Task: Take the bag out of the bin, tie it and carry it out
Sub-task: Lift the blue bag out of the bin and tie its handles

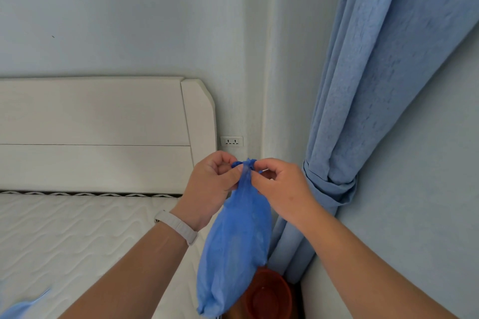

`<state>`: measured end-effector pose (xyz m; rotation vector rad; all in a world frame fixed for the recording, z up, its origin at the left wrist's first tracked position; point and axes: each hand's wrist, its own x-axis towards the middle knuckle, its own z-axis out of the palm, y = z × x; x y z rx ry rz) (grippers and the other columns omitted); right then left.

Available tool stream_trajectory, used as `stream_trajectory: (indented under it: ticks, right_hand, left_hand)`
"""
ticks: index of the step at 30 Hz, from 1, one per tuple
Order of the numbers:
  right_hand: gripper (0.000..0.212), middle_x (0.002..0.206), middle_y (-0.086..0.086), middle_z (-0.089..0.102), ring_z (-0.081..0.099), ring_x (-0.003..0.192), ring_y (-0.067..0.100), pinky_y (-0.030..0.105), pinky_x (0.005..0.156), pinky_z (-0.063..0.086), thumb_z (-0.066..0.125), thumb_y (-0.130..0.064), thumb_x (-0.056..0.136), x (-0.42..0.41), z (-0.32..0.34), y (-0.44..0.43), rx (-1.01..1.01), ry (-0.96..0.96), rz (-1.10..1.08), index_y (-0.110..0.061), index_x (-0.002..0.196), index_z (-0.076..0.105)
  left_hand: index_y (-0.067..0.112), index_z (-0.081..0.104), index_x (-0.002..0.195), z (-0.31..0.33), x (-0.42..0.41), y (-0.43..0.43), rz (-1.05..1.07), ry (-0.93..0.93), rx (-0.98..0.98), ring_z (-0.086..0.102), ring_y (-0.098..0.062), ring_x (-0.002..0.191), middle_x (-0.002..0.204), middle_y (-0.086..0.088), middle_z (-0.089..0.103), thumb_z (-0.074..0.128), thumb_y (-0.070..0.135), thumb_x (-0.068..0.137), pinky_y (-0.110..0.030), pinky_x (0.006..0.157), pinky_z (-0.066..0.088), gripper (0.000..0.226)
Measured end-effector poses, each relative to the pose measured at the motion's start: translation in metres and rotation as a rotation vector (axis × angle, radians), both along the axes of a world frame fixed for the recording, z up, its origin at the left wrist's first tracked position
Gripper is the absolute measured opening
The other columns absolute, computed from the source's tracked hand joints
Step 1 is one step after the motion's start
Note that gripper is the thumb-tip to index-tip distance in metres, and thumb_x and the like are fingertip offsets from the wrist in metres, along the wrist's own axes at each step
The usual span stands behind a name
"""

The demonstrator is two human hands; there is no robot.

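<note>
A white quilted mattress (64,235) with a wavy stitched pattern fills the lower left of the view, its far edge meeting a white wooden headboard (103,122) along a dark band with a pale zigzag trim. A soft blue piece of fabric or plastic (18,309), cut off by the frame, lies on the mattress near its near left corner. To the right of the mattress's right edge, a round reddish-brown plastic bin (267,295) stands low in the room's corner; the floor beneath it is hidden.

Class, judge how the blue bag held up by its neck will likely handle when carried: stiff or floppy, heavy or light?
Probably floppy: the blue bag hangs limp below both hands, the left hand and right hand. Likely light, since fingertips alone pinch its neck. The thin film may tear easily.
</note>
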<state>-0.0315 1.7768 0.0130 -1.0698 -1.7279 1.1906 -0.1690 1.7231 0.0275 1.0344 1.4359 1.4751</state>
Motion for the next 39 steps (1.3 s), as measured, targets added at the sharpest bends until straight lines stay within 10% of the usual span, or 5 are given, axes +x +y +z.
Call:
stream_trajectory:
  ticks: [8,14,20,39]
  right_hand:
    - [0.011,0.071,0.0,0.067,0.058,0.063,0.017,0.031,0.059,0.049,0.066,-0.017,0.084,0.002,0.004,0.001,0.089,0.021,-0.069,-0.022,0.076,0.07]
    - [0.014,0.062,-0.005,0.058,0.048,0.056,0.006,0.025,0.054,0.043,0.06,-0.014,0.086,0.005,0.007,0.003,0.085,-0.02,-0.059,-0.015,0.073,0.062]
    - [0.012,0.063,0.004,0.055,0.045,0.056,0.012,0.026,0.05,0.04,0.053,-0.008,0.083,0.014,0.002,0.018,0.058,-0.026,-0.13,-0.01,0.072,0.057]
    - [0.014,0.062,0.006,0.057,0.047,0.053,0.016,0.032,0.051,0.04,0.048,-0.015,0.085,0.043,-0.038,0.048,-0.061,0.004,-0.484,-0.009,0.074,0.054]
  left_hand:
    - [0.007,0.063,0.083,0.0,-0.001,0.001,-0.009,0.064,0.042,0.061,-0.029,0.078,0.079,-0.026,0.063,0.065,0.007,0.086,-0.037,0.073,0.055,0.004]
    - [0.015,0.062,0.076,-0.004,-0.007,0.003,0.031,0.166,0.062,0.062,-0.025,0.076,0.077,-0.013,0.064,0.065,0.018,0.082,-0.048,0.075,0.054,0.008]
    - [0.01,0.054,0.078,-0.014,-0.017,0.005,0.068,0.234,0.039,0.065,-0.014,0.07,0.074,-0.008,0.066,0.054,0.003,0.092,-0.022,0.063,0.049,0.016]
    - [0.009,0.052,0.078,-0.063,-0.083,-0.004,0.271,0.305,-0.211,0.065,-0.024,0.064,0.07,-0.011,0.067,0.051,0.008,0.094,-0.036,0.064,0.05,0.016]
